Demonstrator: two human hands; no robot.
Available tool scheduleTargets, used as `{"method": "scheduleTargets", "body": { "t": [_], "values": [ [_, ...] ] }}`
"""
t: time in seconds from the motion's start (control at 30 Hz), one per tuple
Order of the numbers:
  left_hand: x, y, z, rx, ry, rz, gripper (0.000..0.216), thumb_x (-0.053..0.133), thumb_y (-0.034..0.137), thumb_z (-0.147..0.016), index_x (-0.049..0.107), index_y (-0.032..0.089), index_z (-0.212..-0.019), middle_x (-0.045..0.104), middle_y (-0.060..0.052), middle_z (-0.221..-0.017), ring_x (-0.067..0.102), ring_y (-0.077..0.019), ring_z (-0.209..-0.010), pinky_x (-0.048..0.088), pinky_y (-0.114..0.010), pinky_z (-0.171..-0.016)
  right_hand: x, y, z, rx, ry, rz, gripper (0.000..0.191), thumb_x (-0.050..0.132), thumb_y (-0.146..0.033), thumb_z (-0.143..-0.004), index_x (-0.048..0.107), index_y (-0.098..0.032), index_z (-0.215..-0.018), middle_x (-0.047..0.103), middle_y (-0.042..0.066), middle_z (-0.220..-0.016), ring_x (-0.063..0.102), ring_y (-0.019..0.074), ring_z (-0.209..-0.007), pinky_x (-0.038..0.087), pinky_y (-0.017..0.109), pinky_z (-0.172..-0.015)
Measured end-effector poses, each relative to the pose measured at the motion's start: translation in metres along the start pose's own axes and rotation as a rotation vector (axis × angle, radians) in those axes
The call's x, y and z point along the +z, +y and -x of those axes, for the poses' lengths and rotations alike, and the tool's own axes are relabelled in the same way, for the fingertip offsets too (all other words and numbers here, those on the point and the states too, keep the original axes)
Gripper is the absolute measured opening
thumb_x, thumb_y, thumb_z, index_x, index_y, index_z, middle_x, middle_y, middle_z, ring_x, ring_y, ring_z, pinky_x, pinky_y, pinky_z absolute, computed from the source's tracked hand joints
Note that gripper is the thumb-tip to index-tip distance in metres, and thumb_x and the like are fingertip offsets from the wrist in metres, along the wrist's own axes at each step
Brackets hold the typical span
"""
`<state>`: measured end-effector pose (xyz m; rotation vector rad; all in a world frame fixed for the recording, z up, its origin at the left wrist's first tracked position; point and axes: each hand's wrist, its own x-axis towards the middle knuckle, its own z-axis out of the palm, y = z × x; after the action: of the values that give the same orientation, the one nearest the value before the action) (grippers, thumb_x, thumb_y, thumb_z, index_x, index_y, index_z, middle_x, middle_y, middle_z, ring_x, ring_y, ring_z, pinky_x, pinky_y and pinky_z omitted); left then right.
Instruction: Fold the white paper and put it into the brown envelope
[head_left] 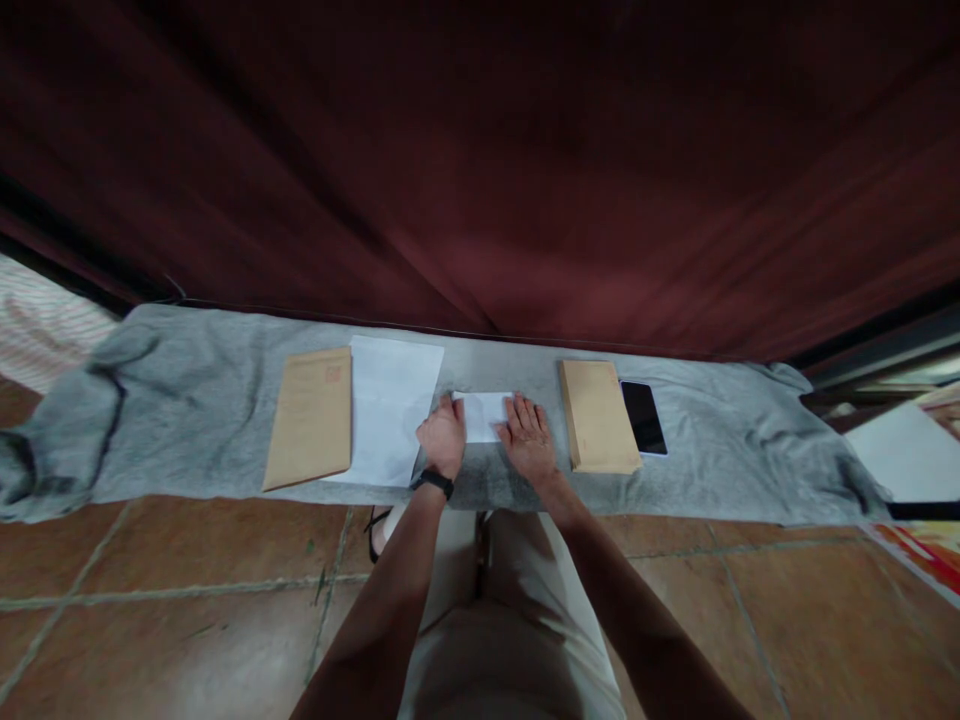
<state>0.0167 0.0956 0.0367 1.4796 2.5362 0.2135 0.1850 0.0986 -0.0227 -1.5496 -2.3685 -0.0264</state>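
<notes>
A white sheet of paper (484,418), folded into a narrow rectangle, lies on the grey cloth between my two hands. My left hand (442,437), with a black band on the wrist, is closed at the paper's left end, thumb along its edge. Flat on the right end rests my right hand (529,437), fingers stretched and slightly apart. Left of my left hand lie larger white sheets (394,410), partly under a stack of brown envelopes (311,415). A second stack of brown envelopes (600,415) sits to the right of my right hand.
A dark-screened phone (643,418) lies beside the right envelope stack. The grey cloth (720,440) covers a long, narrow surface, wrinkled at both ends. Behind it hangs a dark red curtain (480,180). Brown floor tiles (225,620) show below the front edge.
</notes>
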Motion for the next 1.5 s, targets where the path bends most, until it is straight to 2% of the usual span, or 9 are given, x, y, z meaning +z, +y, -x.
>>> {"method": "scheduleTargets", "body": {
  "t": [0.4, 0.5, 0.57, 0.63, 0.73, 0.83, 0.93, 1.1, 1.5],
  "values": [
    [0.004, -0.001, -0.002, 0.015, 0.004, -0.011, 0.044, 0.028, 0.044, -0.106, 0.058, 0.016, -0.122, 0.075, -0.016, -0.092, 0.074, -0.0278, -0.092, 0.053, -0.035, -0.077, -0.003, -0.001, 0.0, 0.006, -0.017, -0.003, 0.059, 0.04, -0.042, -0.106, 0.036, -0.011, -0.157, 0.036, 0.018, -0.162, 0.035, 0.0307, -0.149, 0.026, 0.052, -0.122],
    [0.002, -0.003, 0.001, 0.031, 0.029, 0.002, 0.039, 0.028, 0.036, -0.106, 0.057, 0.016, -0.124, 0.073, -0.016, -0.102, 0.073, -0.0269, -0.092, 0.054, -0.036, -0.078, -0.003, -0.002, 0.0, 0.008, -0.016, -0.008, 0.059, 0.04, -0.041, -0.106, 0.036, -0.011, -0.157, 0.035, 0.019, -0.162, 0.035, 0.0304, -0.149, 0.027, 0.053, -0.122],
    [0.004, -0.003, 0.009, 0.14, 0.093, 0.012, 0.039, 0.026, 0.026, -0.105, 0.056, 0.012, -0.126, 0.069, -0.02, -0.116, 0.071, -0.0286, -0.103, 0.054, -0.042, -0.087, -0.002, -0.002, 0.0, 0.012, -0.012, -0.01, 0.059, 0.039, -0.041, -0.106, 0.036, -0.011, -0.157, 0.035, 0.019, -0.162, 0.035, 0.0307, -0.149, 0.026, 0.053, -0.121],
    [0.01, -0.002, 0.021, 0.334, 0.141, 0.027, 0.041, 0.026, 0.02, -0.103, 0.055, 0.01, -0.13, 0.063, -0.021, -0.131, 0.063, -0.0295, -0.121, 0.049, -0.046, -0.101, -0.002, -0.001, 0.0, 0.017, -0.016, -0.012, 0.059, 0.04, -0.042, -0.106, 0.037, -0.011, -0.156, 0.035, 0.018, -0.162, 0.035, 0.0312, -0.149, 0.026, 0.053, -0.122],
    [0.028, 0.003, 0.04, 0.567, 0.115, 0.069, 0.043, 0.033, 0.028, -0.104, 0.052, 0.016, -0.141, 0.053, -0.012, -0.151, 0.045, -0.0238, -0.143, 0.037, -0.042, -0.118, -0.002, 0.0, 0.001, 0.01, -0.042, -0.007, 0.057, 0.04, -0.035, -0.105, 0.036, -0.012, -0.157, 0.032, 0.017, -0.163, 0.033, 0.0305, -0.15, 0.024, 0.051, -0.122],
    [0.043, 0.006, 0.052, 0.682, 0.112, 0.144, 0.052, 0.031, 0.035, -0.105, 0.041, 0.012, -0.151, 0.045, -0.015, -0.158, 0.036, -0.0255, -0.15, 0.03, -0.048, -0.123, -0.002, 0.002, 0.001, -0.006, -0.073, -0.003, 0.055, 0.036, -0.028, -0.105, 0.033, -0.013, -0.158, 0.029, 0.015, -0.165, 0.029, 0.0285, -0.152, 0.022, 0.05, -0.123],
    [0.048, 0.002, 0.055, 0.698, 0.097, 0.142, 0.062, 0.032, 0.043, -0.104, 0.033, 0.008, -0.155, 0.038, -0.019, -0.161, 0.03, -0.0276, -0.152, 0.028, -0.051, -0.124, -0.003, 0.002, 0.001, 0.009, -0.088, -0.014, 0.056, 0.035, -0.031, -0.106, 0.031, -0.014, -0.159, 0.028, 0.014, -0.166, 0.027, 0.0276, -0.153, 0.021, 0.05, -0.124],
    [0.043, -0.01, 0.056, 0.738, 0.067, 0.054, 0.069, 0.035, 0.05, -0.103, 0.033, 0.006, -0.156, 0.031, -0.019, -0.164, 0.021, -0.0275, -0.155, 0.021, -0.05, -0.127, -0.005, 0.001, 0.0, 0.011, -0.091, -0.027, 0.057, 0.033, -0.034, -0.107, 0.03, -0.013, -0.159, 0.03, 0.015, -0.165, 0.028, 0.0285, -0.152, 0.022, 0.052, -0.123],
    [0.034, -0.023, 0.059, 0.811, 0.014, -0.038, 0.07, 0.044, 0.054, -0.1, 0.035, 0.014, -0.157, 0.026, -0.017, -0.166, 0.018, -0.0305, -0.156, 0.014, -0.054, -0.127, -0.01, 0.001, -0.002, 0.041, -0.074, -0.048, 0.053, 0.034, -0.031, -0.107, 0.037, -0.013, -0.156, 0.037, 0.015, -0.162, 0.032, 0.028, -0.151, 0.023, 0.051, -0.123]
  ]
}}
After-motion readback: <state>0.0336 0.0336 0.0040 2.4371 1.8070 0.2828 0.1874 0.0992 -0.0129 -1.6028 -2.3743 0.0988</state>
